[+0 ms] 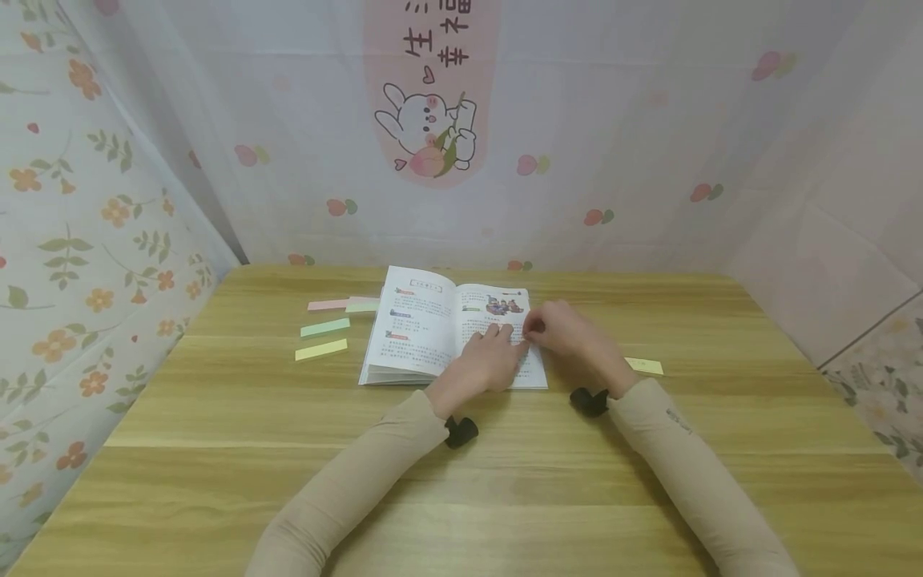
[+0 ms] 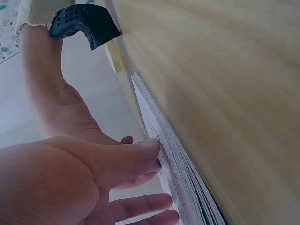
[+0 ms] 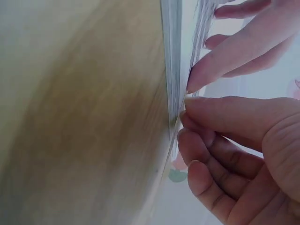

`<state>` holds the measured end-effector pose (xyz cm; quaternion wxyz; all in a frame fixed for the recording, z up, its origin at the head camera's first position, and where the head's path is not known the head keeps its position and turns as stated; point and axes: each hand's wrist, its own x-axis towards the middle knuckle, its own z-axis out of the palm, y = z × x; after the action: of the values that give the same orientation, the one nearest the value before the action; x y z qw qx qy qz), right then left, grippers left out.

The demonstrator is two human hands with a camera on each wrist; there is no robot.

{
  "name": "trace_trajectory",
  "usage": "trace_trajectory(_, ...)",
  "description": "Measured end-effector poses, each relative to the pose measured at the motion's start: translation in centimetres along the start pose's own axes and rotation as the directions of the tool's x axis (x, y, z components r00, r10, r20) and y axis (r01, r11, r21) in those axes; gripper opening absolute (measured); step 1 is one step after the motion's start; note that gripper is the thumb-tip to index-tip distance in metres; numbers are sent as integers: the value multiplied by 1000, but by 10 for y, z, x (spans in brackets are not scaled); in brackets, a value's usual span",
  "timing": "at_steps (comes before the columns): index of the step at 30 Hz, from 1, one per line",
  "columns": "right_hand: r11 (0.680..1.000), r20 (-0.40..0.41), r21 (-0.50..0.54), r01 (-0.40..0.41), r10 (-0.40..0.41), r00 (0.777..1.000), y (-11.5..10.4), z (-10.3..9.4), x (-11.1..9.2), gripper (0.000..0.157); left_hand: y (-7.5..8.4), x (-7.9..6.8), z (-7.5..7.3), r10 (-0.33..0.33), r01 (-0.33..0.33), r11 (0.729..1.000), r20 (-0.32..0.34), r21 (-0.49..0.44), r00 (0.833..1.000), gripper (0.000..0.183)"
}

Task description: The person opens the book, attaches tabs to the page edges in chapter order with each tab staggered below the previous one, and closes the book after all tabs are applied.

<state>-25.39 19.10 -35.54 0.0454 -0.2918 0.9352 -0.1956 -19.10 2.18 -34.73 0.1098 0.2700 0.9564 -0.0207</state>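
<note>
An open book (image 1: pixel 421 320) lies on the table, with printed text and a small coloured picture on its right page. My left hand (image 1: pixel 493 358) rests on that page, its fingers spread and fairly straight; in the right wrist view, one fingertip touches the page close to the right thumb. At the page's right edge, my right hand (image 1: pixel 566 328) pinches with thumb and forefinger, the other fingers curled behind, as the right wrist view shows. The fingertips cover what lies between them, so any small slip there cannot be made out.
Left of the book lie paper strips: a pink strip (image 1: pixel 328 305), a pale green strip (image 1: pixel 362 304) by the book, a green strip (image 1: pixel 324 327) and a yellow strip (image 1: pixel 320 350). Another yellow strip (image 1: pixel 645 366) lies beside the right forearm. A printed curtain (image 1: pixel 613 144) hangs behind the table.
</note>
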Motion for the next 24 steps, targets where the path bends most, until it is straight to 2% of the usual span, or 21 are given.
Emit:
trace_trajectory(5, 1000, 17, -8, -6, 6, 1000, 1, -2, 0, 7, -1, 1, 1, 4, -4, 1000, -6, -22, 1000, 46)
trace_trajectory(19, 1000, 32, -16, 24, -24, 999, -3, -4, -1, 8, -3, 2, 2, 7, -7, 1000, 4, -7, 1000, 49)
trace_trajectory(24, 1000, 30, -20, 13, -12, 999, -3, -3, -2, 8, -4, 2, 3, 19, -19, 1000, -1, -13, 1000, 49)
